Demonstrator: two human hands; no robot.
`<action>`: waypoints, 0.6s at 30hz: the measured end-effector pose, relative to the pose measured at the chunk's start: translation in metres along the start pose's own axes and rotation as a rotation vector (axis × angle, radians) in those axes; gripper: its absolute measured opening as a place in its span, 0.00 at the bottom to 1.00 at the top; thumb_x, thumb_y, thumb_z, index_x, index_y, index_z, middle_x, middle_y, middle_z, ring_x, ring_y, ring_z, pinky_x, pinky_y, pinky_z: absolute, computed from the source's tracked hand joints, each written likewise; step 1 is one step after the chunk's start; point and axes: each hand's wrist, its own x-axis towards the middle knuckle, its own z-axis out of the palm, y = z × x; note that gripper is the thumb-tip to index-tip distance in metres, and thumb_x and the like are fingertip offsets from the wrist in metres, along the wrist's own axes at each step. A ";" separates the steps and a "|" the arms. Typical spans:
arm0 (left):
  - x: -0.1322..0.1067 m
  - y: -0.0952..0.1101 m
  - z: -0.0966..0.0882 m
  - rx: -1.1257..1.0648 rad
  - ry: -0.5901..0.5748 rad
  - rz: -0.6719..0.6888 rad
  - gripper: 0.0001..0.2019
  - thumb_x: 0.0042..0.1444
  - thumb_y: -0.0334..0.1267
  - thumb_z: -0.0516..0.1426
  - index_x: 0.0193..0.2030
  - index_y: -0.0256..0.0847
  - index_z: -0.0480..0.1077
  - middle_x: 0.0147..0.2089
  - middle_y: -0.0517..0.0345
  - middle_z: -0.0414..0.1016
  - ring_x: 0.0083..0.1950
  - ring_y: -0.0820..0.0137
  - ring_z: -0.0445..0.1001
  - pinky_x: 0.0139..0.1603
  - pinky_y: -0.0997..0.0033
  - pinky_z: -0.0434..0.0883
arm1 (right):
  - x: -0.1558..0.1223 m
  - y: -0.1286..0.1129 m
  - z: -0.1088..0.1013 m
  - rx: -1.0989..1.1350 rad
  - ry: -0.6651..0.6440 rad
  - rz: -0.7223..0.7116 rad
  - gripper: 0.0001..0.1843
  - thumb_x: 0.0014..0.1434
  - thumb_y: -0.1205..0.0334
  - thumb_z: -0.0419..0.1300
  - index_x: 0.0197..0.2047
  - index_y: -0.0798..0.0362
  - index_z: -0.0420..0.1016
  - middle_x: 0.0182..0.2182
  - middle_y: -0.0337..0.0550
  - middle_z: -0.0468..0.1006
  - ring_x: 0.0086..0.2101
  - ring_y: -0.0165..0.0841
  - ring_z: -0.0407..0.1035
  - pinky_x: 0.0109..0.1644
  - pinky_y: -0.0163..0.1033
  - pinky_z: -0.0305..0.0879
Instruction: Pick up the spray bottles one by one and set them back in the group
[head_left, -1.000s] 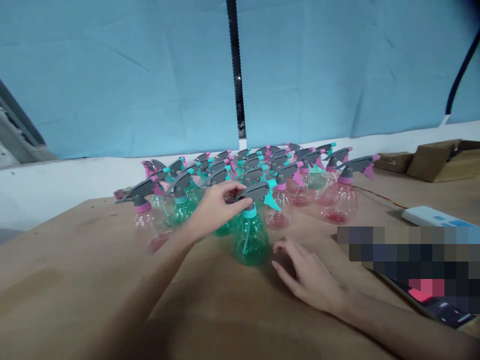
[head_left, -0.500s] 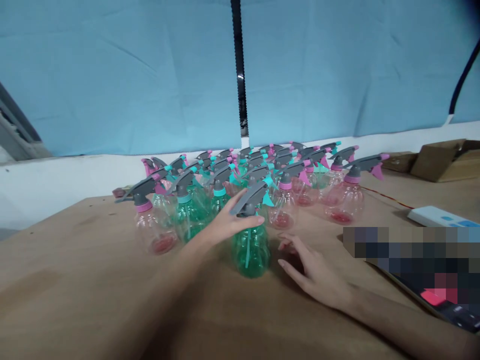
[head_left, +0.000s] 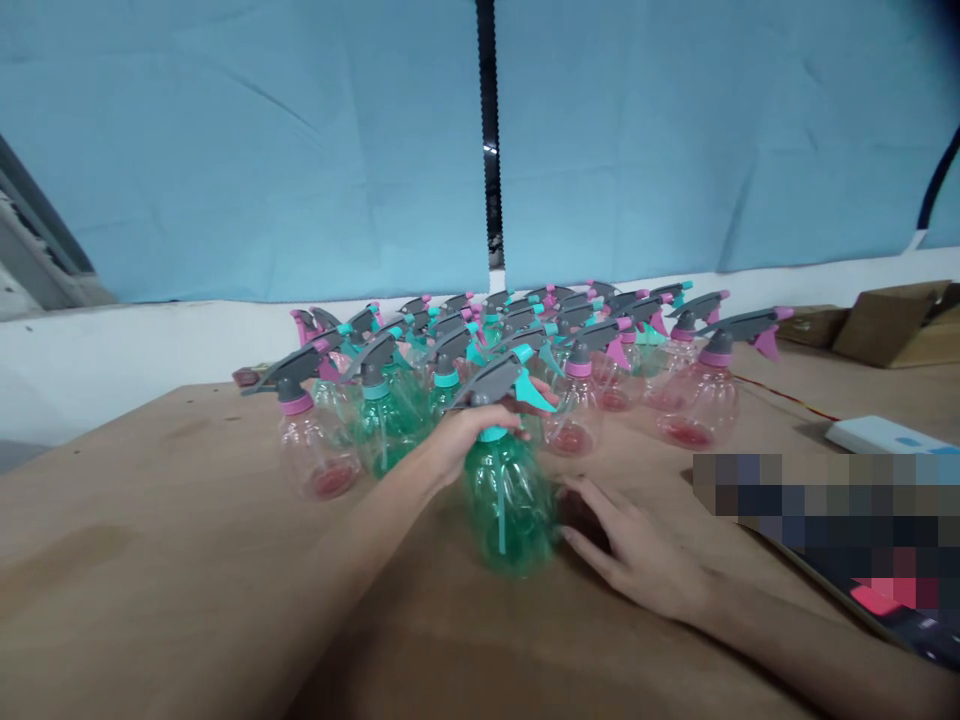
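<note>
A green see-through spray bottle (head_left: 514, 510) with a grey head and turquoise trigger is at the front of the group. My left hand (head_left: 469, 435) is wrapped round its neck, just under the spray head; the bottle's base is smeared by motion. Just right of the bottle, my right hand (head_left: 626, 545) rests low over the table, thumb and fingers apart, with the fingertips close to its side. I cannot tell whether they touch it. Behind stand several more spray bottles, among them a pink one (head_left: 319, 445) at left and another pink one (head_left: 697, 400) at right.
The wooden table (head_left: 150, 560) runs back to a white ledge below a blue sheet (head_left: 300, 150). An open cardboard box (head_left: 896, 325) stands at the far right. Before it lie a white box-like device (head_left: 892, 435) with a thin wire and a dark, partly blurred-out object.
The green spray bottle has come slightly nearer and tilted, with my left hand closing further round its neck. My right hand stays almost where it was, and the view has shifted a little.
</note>
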 end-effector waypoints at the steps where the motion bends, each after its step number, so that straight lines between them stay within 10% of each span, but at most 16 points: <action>1: 0.000 -0.002 0.000 -0.017 0.028 0.008 0.22 0.44 0.33 0.51 0.49 0.41 0.70 0.50 0.51 0.72 0.52 0.58 0.68 0.46 0.58 0.69 | 0.000 0.000 0.000 -0.007 -0.004 -0.001 0.19 0.58 0.62 0.51 0.53 0.51 0.59 0.47 0.49 0.70 0.46 0.40 0.67 0.48 0.49 0.65; 18: 0.002 -0.009 0.000 0.021 0.287 -0.023 0.21 0.37 0.32 0.50 0.41 0.37 0.71 0.38 0.51 0.76 0.39 0.60 0.74 0.42 0.54 0.70 | 0.000 -0.004 -0.002 -0.111 -0.054 -0.056 0.21 0.61 0.57 0.50 0.56 0.53 0.59 0.52 0.51 0.68 0.52 0.42 0.61 0.53 0.52 0.61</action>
